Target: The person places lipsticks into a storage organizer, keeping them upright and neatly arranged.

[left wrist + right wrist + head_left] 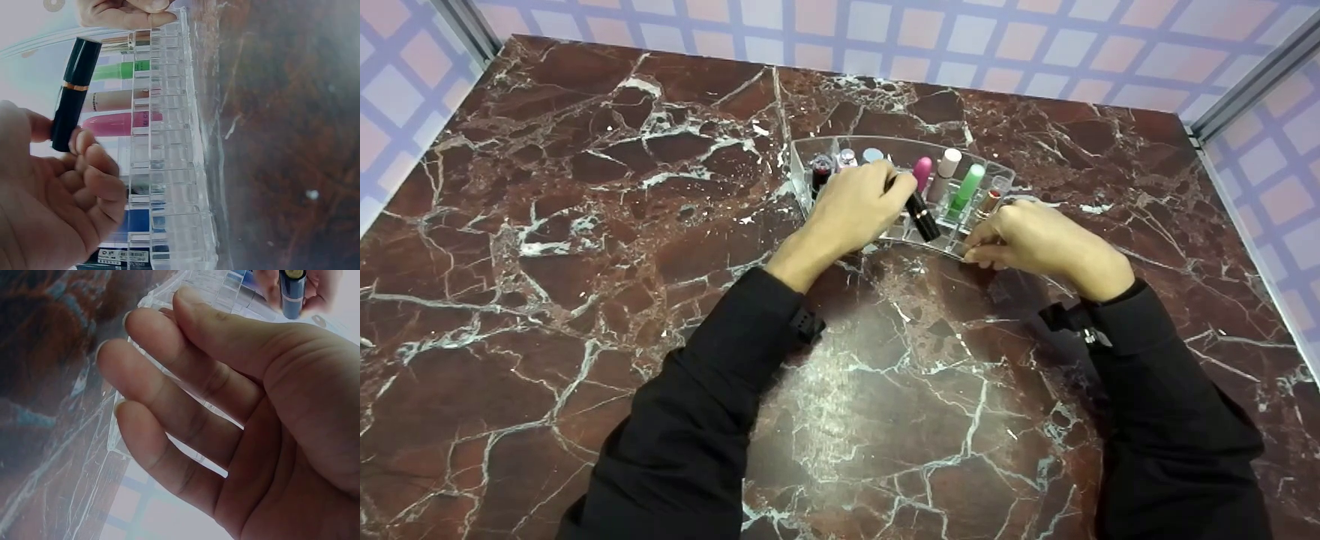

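Observation:
A curved clear acrylic makeup organizer [800,176] stands on the table with several cosmetics upright in its slots. Over its middle, my left hand [855,206] pinches a black lipstick tube [924,217] with a gold band, tilted and clear of the slots in the left wrist view. My right hand [1031,236] holds the organizer's front right corner between thumb and curled fingers. Right of the lipstick stand a pink tube [923,174], a white-capped tube [950,162], a green tube [966,191] and a gold tube [989,202] with a red tip.
At the organizer's left end are a dark bottle [820,174], a clear-topped item [847,157] and a blue-grey round top [873,154], partly behind my left hand. The reddish-brown marbled table [585,375] reaches back to checkered panels [945,37].

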`<action>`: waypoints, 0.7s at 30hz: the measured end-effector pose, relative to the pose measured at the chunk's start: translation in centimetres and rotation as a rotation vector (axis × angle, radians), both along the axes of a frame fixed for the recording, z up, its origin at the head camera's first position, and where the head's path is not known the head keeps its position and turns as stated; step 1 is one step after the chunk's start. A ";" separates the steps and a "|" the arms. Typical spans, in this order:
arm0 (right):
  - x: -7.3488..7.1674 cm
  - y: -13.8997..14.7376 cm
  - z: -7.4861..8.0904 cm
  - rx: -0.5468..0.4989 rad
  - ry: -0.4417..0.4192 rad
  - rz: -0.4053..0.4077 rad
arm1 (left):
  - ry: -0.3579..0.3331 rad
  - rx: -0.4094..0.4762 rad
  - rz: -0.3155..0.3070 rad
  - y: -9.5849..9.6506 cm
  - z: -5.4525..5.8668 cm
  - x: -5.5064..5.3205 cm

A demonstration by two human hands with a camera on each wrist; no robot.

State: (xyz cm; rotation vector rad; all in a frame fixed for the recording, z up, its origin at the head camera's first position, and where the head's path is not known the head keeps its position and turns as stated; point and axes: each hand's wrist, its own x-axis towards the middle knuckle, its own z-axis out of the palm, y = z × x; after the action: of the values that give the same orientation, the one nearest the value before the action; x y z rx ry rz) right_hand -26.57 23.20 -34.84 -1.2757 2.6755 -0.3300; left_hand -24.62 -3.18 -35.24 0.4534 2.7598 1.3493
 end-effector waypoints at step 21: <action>0.0 -0.1 0.1 0.015 -0.012 -0.028 | 0.135 0.129 -0.013 -0.1 -0.1 0.0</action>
State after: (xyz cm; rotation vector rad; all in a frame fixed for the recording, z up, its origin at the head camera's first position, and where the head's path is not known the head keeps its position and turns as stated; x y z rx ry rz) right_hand -26.57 23.12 -34.76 -1.2285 2.6829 -0.3196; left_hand -24.65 -3.30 -35.33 0.5889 2.7780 1.5558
